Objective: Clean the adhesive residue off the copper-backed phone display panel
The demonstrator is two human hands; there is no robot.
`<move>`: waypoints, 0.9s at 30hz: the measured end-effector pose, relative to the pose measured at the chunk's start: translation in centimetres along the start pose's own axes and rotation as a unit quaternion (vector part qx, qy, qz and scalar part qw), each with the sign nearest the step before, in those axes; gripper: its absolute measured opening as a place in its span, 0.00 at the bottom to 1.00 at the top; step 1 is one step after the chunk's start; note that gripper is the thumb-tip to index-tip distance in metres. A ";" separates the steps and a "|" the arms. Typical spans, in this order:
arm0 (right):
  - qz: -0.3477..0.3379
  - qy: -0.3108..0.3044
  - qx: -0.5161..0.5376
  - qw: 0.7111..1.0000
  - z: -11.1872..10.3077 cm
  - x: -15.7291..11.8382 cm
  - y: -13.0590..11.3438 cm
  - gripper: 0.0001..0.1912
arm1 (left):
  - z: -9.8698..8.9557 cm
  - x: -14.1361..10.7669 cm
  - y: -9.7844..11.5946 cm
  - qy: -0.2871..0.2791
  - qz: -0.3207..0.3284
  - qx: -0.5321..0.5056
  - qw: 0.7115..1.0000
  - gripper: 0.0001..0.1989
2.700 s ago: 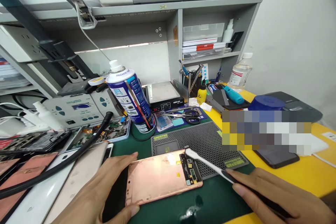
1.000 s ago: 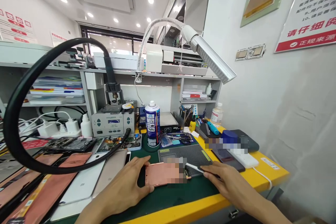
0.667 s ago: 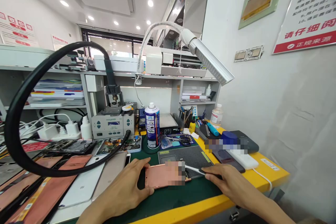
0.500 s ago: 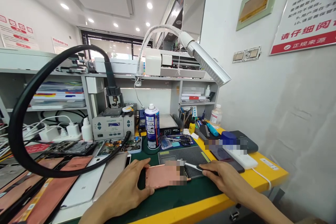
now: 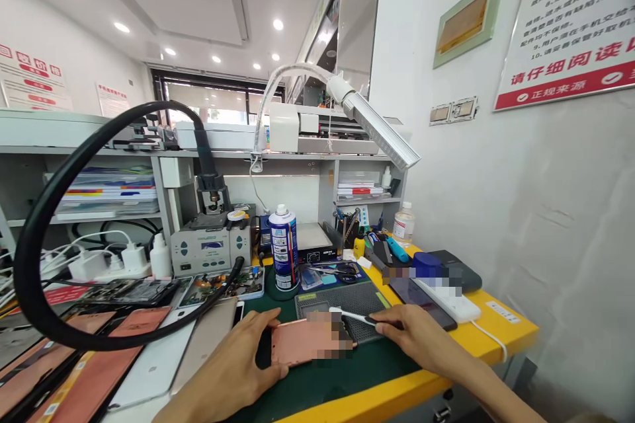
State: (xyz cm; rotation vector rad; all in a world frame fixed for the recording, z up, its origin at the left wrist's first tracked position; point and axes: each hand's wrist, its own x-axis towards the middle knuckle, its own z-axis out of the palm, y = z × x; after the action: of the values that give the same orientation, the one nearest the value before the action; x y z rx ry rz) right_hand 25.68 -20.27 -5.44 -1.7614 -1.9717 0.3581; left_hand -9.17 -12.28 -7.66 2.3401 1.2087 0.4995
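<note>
A pink phone-shaped part [image 5: 297, 341] lies on the dark green mat [image 5: 317, 386], its right end partly blurred by a mosaic. My left hand [image 5: 248, 357] grips its left end between thumb and fingers. In my right hand [image 5: 411, 334] is a thin white brush-like tool [image 5: 356, 316] with a dark handle, pinched between thumb and fingers. The tool's pale head is over the upper right end of the pink part. Behind that end lies a grey perforated pad [image 5: 372, 301].
A blue and white spray can [image 5: 284, 248] stands behind the mat. Phones and pink panels [image 5: 106, 370] fill the left, under a black hose [image 5: 27, 238]. A white power strip [image 5: 454, 301] and dark phone lie at right. A lamp [image 5: 381, 132] hangs overhead.
The camera view has shifted slightly, so the background sits lower. The tool's head has moved slightly left over the pink part. Both hands keep their holds.
</note>
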 end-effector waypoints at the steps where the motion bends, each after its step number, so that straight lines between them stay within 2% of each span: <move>1: -0.002 0.003 -0.001 1.000 0.0 -0.2 -0.1 0.19 | 0.0 0.0 0.0 0.001 0.000 -0.003 1.000 0.37; 5: -0.012 0.001 0.006 1.000 -0.2 -2.7 0.3 0.17 | 0.1 0.0 0.0 0.007 -0.003 -0.003 1.000 0.37; 8: -0.002 0.021 0.013 1.000 -0.4 -4.0 0.9 0.16 | 0.0 0.0 0.0 0.002 -0.007 -0.003 1.000 0.37; 16: -0.008 0.011 0.002 1.000 0.1 -1.5 -0.6 0.17 | 0.1 -0.3 -0.3 0.006 0.004 -0.004 1.000 0.35; 22: -0.013 0.009 0.002 1.000 0.5 -3.3 -0.7 0.18 | 0.4 -0.2 -0.6 0.006 -0.033 0.033 0.999 0.38; 27: -0.020 0.014 -0.015 1.000 1.5 -3.5 1.0 0.17 | 2.0 0.4 -3.0 0.079 -0.052 0.046 0.994 0.40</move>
State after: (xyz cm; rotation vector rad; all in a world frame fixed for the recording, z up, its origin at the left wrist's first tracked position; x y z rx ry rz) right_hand 26.00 -23.38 -7.82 -1.7324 -1.9995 0.2908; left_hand -9.93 -10.88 -10.95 2.3339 1.4465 0.6139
